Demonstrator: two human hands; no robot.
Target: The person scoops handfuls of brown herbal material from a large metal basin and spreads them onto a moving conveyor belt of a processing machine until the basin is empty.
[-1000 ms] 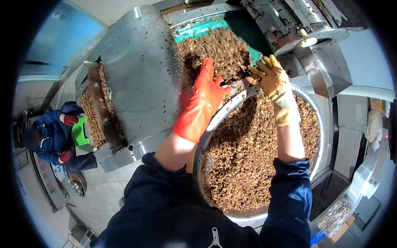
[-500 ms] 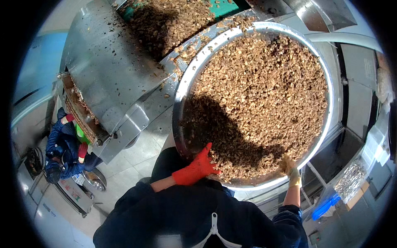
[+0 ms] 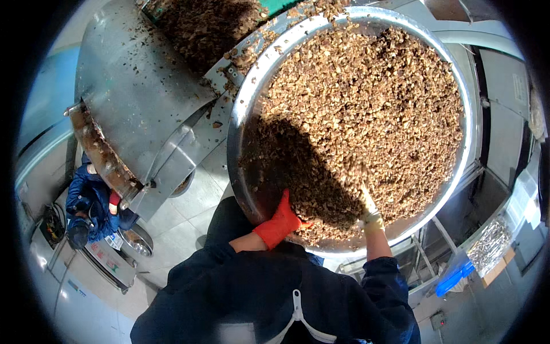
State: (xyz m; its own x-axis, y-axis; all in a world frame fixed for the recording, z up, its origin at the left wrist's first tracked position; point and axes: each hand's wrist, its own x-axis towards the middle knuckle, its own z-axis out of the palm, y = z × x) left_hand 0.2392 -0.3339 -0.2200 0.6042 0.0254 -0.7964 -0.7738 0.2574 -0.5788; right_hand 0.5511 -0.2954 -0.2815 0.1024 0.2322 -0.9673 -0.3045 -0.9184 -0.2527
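A large round metal pan (image 3: 236, 172) is full of brown, crumbly pieces (image 3: 355, 109) that look like broken walnuts. Inside its near-left rim is my left hand (image 3: 279, 222) in an orange-red glove, thumb stretched up and apart, fingertips against the pieces. It grips nothing that I can see. My right hand (image 3: 371, 217), in a pale yellow glove, reaches over the near part of the pan. Its fingers touch the pieces and are blurred by motion, so whether they hold any is unclear. A dark shadow lies across the pan's left part.
At the left stands a metal machine (image 3: 143, 74) with a chute, scattered with crumbs. More brown pieces (image 3: 206, 28) lie behind it on a green surface. A co-worker (image 3: 94, 200) in dark blue sits lower left near a metal bowl (image 3: 137, 239). Clear bags and a blue item (image 3: 455, 279) are at right.
My right hand has moved left and inward from the pan's near-right rim, with pieces stirred up around it. My left hand stays at the near-left rim. The whole view has shifted slightly.
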